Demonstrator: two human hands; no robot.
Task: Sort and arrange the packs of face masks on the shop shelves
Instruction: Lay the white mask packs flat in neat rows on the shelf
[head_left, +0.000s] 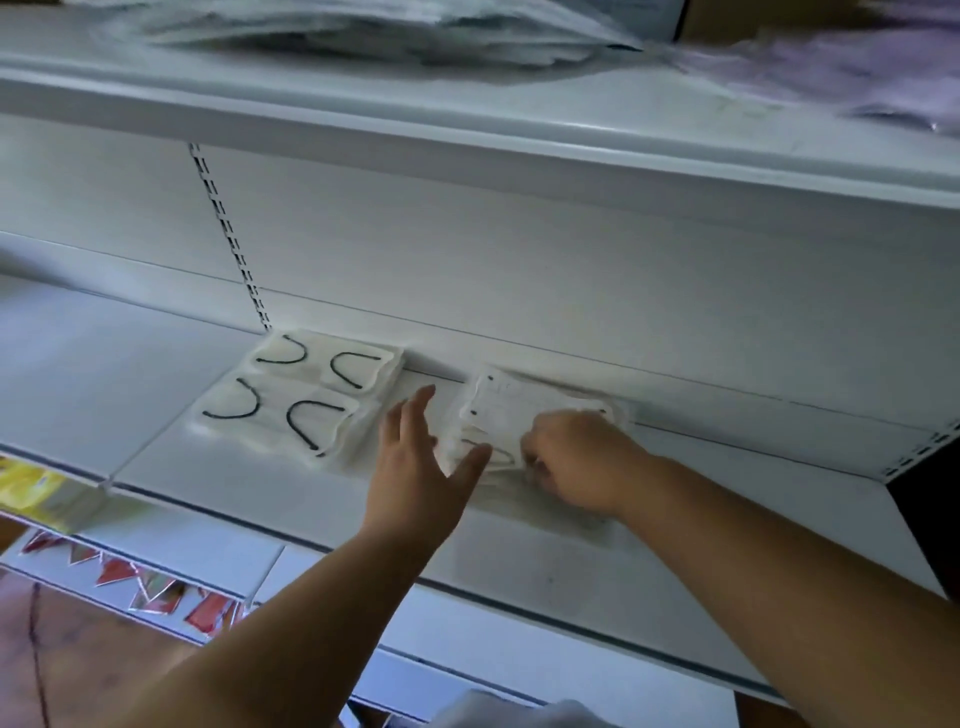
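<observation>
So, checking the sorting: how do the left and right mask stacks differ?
The left stack lies flat and untouched, black ear loops showing; the right stack shows mostly plain white. The right hand grips the right stack, the open left hand beside it. Both sit on the same white shelf.

The scene was dim and cool-toned, the white shelf (519, 561) reading grey-blue. Soft, diffuse light left only faint shadows under the mask packs (298, 395). The upper shelf (467, 119) and the goods along the top edge were smeared with motion blur. Straight shelf lines bowed and slanted with wide-angle distortion. The left hand (415, 467) and right hand (576, 462) were slightly soft, without glare.
</observation>
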